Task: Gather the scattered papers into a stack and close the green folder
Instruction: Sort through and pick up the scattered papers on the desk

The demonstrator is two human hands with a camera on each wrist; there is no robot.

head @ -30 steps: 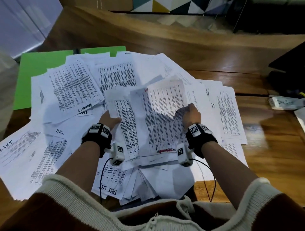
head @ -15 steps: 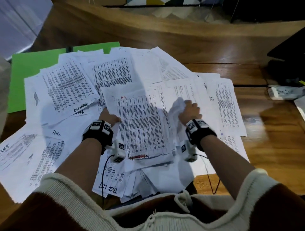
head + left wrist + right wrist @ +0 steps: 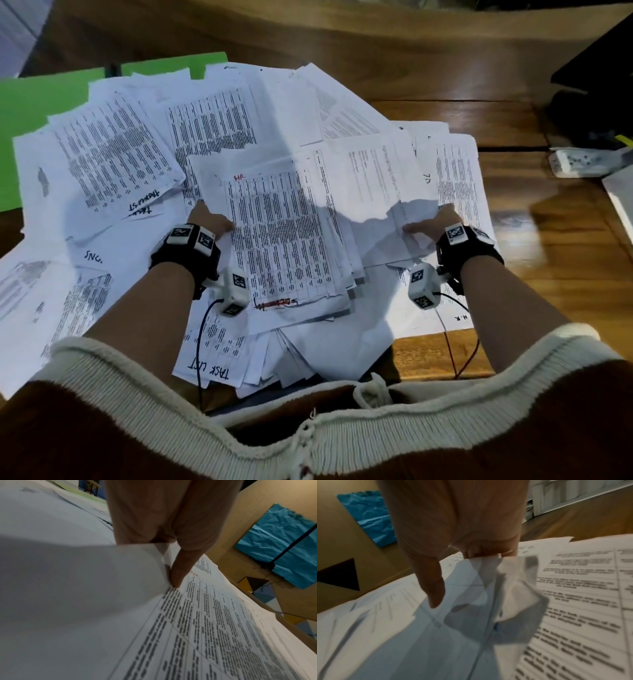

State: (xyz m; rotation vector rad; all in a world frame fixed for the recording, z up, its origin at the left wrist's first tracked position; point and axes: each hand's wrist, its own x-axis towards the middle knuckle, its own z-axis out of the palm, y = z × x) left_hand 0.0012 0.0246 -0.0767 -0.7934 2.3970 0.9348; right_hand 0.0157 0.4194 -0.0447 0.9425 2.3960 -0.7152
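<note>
White printed papers (image 3: 212,120) lie fanned over the wooden table, covering most of the open green folder (image 3: 37,102) at the far left. My left hand (image 3: 209,219) grips the left edge of a gathered bundle (image 3: 287,240) marked "HR". In the left wrist view the thumb (image 3: 178,573) presses on the bundle's top sheet (image 3: 214,628), with the fingers hidden beneath. My right hand (image 3: 428,226) holds the crumpled edge of sheets (image 3: 387,222) just right of the bundle. Seen from the right wrist, its fingers (image 3: 488,554) curl round that rumpled paper (image 3: 505,595).
A white power strip (image 3: 582,162) and dark equipment (image 3: 596,68) sit at the right. A raised wooden ledge (image 3: 308,31) runs along the back. Several sheets, one marked "TASK LIST" (image 3: 209,366), hang over the front edge by my body. Bare wood (image 3: 548,274) shows on the right.
The sheet my right hand held up now lies on the bundle. That hand has shifted right and taken hold of the sheets there. My left hand keeps its grip.
</note>
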